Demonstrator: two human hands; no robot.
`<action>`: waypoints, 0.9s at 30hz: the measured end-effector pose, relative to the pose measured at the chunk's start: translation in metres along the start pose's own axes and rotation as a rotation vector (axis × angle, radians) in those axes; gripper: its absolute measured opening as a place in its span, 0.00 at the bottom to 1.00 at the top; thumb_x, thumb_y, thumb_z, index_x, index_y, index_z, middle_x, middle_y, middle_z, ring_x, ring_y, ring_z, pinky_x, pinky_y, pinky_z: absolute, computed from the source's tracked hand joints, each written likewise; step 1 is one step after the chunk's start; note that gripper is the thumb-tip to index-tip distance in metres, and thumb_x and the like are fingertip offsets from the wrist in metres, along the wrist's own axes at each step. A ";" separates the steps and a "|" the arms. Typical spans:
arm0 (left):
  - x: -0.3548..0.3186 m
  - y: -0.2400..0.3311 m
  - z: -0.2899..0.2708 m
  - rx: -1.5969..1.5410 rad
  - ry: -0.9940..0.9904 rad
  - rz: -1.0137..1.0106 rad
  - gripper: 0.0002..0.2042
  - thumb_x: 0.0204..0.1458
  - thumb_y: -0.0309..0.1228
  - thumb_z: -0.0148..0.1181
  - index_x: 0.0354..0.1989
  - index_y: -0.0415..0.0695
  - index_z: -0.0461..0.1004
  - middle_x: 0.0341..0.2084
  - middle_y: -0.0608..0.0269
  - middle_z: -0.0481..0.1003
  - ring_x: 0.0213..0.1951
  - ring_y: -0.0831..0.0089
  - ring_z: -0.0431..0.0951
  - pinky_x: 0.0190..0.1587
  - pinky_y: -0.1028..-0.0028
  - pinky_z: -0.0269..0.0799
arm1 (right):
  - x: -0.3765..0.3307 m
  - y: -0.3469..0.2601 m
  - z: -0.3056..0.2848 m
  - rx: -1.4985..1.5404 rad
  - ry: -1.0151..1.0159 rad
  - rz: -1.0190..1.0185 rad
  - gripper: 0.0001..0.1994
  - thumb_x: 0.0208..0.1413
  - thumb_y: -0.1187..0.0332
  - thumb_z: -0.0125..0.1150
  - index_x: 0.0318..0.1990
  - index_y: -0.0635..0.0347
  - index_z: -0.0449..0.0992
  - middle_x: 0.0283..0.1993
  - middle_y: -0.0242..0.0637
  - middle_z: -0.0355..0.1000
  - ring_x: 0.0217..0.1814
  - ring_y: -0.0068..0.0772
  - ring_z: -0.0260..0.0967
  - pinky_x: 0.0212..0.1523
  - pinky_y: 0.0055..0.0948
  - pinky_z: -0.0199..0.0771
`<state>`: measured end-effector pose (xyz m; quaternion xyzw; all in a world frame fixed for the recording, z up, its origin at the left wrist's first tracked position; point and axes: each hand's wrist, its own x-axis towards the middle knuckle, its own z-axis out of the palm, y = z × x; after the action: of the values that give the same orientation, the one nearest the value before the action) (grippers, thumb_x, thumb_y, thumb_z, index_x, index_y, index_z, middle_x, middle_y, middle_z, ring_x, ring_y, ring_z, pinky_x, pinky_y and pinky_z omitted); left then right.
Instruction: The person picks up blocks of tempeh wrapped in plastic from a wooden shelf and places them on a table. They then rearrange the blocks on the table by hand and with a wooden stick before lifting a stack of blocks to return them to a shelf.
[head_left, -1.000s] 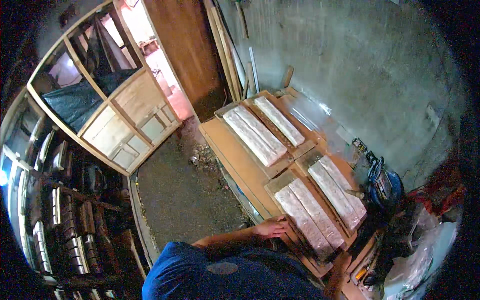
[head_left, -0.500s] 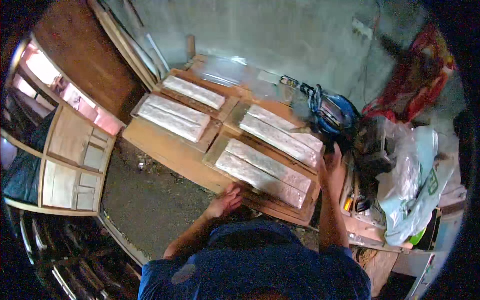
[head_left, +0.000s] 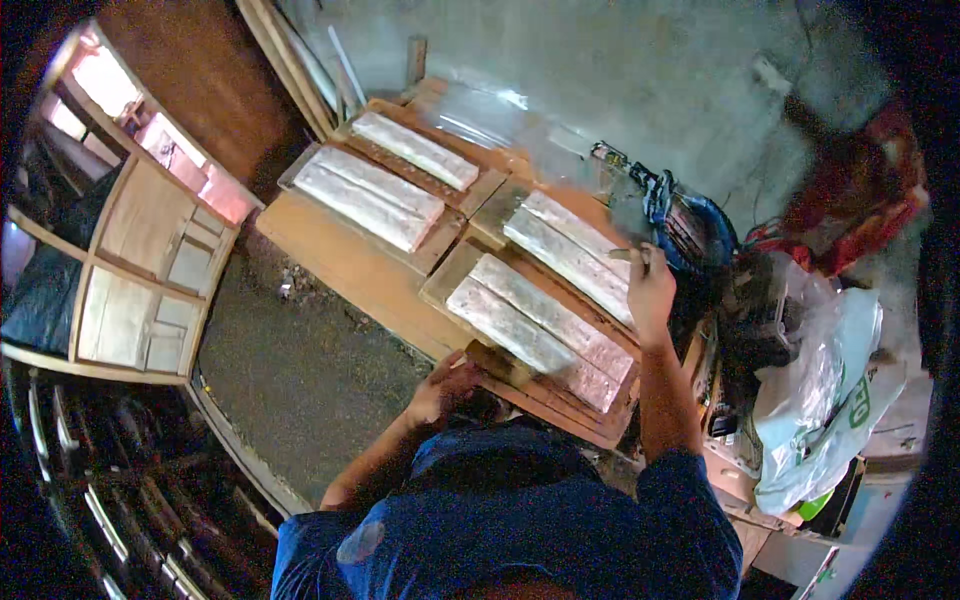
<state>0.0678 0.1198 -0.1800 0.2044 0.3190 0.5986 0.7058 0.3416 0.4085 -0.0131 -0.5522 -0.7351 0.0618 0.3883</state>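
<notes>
My right grip (head_left: 652, 285) pinches a slender object (head_left: 620, 254), its kind hard to make out, at the far white slabs (head_left: 558, 258) on the right, whose right end my hand partly hides. My left grip (head_left: 437, 392), beside the tabletop (head_left: 345, 268) at its near edge, blurs into a brown shape (head_left: 497, 363); I cannot tell whether it grasps this. Half a second earlier, my right hand is nearer, apart from the object.
</notes>
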 end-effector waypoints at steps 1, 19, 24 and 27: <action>-0.002 0.006 0.007 0.032 0.003 0.016 0.34 0.60 0.35 0.57 0.72 0.50 0.46 0.63 0.60 0.66 0.62 0.66 0.68 0.54 0.68 0.67 | -0.006 -0.018 -0.014 -0.012 0.050 -0.052 0.10 0.62 0.64 0.57 0.47 0.59 0.72 0.37 0.46 0.78 0.36 0.52 0.76 0.36 0.38 0.76; 0.023 -0.007 -0.003 0.982 0.065 0.088 0.39 0.60 0.24 0.53 0.73 0.45 0.34 0.44 0.58 0.74 0.42 0.67 0.76 0.48 0.68 0.72 | -0.106 -0.126 -0.001 0.380 -0.356 -0.074 0.13 0.57 0.70 0.61 0.48 0.62 0.71 0.38 0.46 0.74 0.38 0.44 0.74 0.40 0.36 0.73; 0.039 -0.034 -0.017 1.290 0.087 0.385 0.41 0.57 0.24 0.54 0.73 0.40 0.33 0.35 0.54 0.76 0.38 0.63 0.77 0.45 0.68 0.72 | -0.120 -0.097 -0.010 0.321 -0.315 -0.038 0.12 0.58 0.69 0.60 0.47 0.60 0.70 0.36 0.45 0.75 0.36 0.40 0.74 0.40 0.33 0.73; 0.038 -0.025 -0.008 1.307 0.060 0.181 0.41 0.57 0.25 0.55 0.73 0.39 0.33 0.42 0.48 0.74 0.45 0.58 0.76 0.50 0.66 0.70 | -0.127 -0.082 -0.018 0.295 -0.309 -0.020 0.12 0.58 0.69 0.59 0.47 0.62 0.70 0.34 0.44 0.75 0.33 0.38 0.74 0.37 0.32 0.73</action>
<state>0.0832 0.1507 -0.2106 0.5999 0.6180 0.3439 0.3741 0.3014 0.2614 -0.0218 -0.4662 -0.7743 0.2489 0.3482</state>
